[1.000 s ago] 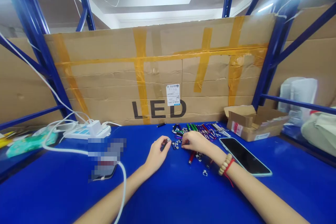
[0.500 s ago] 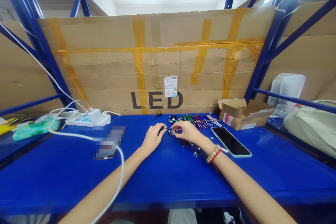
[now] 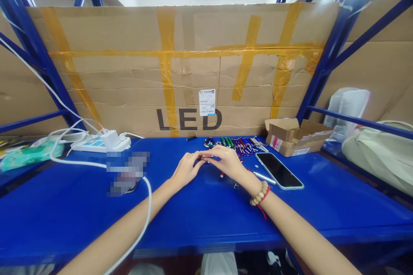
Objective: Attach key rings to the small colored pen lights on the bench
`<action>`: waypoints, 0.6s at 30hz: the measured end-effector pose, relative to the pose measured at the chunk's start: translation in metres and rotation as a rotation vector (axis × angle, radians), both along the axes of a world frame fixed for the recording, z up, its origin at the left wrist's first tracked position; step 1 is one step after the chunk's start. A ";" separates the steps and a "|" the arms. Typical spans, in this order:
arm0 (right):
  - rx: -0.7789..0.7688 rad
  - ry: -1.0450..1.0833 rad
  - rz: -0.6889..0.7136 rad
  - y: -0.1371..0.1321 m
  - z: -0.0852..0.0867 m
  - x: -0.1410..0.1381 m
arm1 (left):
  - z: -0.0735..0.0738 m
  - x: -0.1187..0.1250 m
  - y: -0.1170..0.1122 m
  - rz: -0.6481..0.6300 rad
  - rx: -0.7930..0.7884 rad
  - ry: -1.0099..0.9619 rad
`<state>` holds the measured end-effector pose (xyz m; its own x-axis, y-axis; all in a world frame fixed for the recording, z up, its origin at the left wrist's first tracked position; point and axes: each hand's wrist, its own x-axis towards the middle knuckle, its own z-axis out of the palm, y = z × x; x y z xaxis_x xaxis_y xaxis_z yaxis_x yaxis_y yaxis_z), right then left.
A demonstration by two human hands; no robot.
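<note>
My left hand (image 3: pixel 186 168) and my right hand (image 3: pixel 224 160) meet over the middle of the blue table (image 3: pixel 206 215). Their fingertips pinch a small dark metal part (image 3: pixel 200 158) between them; its shape is too small to make out. Just behind the hands lies a pile of small coloured pen-like lights (image 3: pixel 237 143), red, green, blue and silver. A red one (image 3: pixel 222 175) lies under my right wrist, which wears a bead bracelet (image 3: pixel 259 193). A few small metal bits lie loose beside it.
A smartphone (image 3: pixel 278 170) lies face up to the right, an open cardboard box (image 3: pixel 295 136) behind it. A white power strip (image 3: pixel 100 142) and its cable (image 3: pixel 146 206) lie left, by a blurred phone. A taped "LED" carton (image 3: pixel 180 73) walls the back.
My right hand has left the pile and moved left to meet my left hand, both now on the small part. The view has tilted down, showing the table's front edge.
</note>
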<state>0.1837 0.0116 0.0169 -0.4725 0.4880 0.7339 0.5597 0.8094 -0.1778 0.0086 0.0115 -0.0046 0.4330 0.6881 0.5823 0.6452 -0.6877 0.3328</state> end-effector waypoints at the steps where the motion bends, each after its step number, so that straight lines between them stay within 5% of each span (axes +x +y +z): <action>1: 0.006 -0.029 -0.009 -0.001 0.000 0.000 | 0.000 0.000 0.000 0.006 -0.005 0.004; 11: -0.159 0.031 0.010 -0.004 0.006 0.002 | -0.004 -0.002 0.006 0.164 -0.075 -0.080; 18: -0.193 -0.226 -0.309 0.007 -0.001 0.012 | -0.007 -0.003 0.011 0.235 -0.077 -0.127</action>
<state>0.1961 0.0190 0.0160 -0.4211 0.7502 0.5098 0.8129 0.5615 -0.1548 0.0052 0.0228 -0.0114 0.1835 0.8051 0.5641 0.7339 -0.4940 0.4663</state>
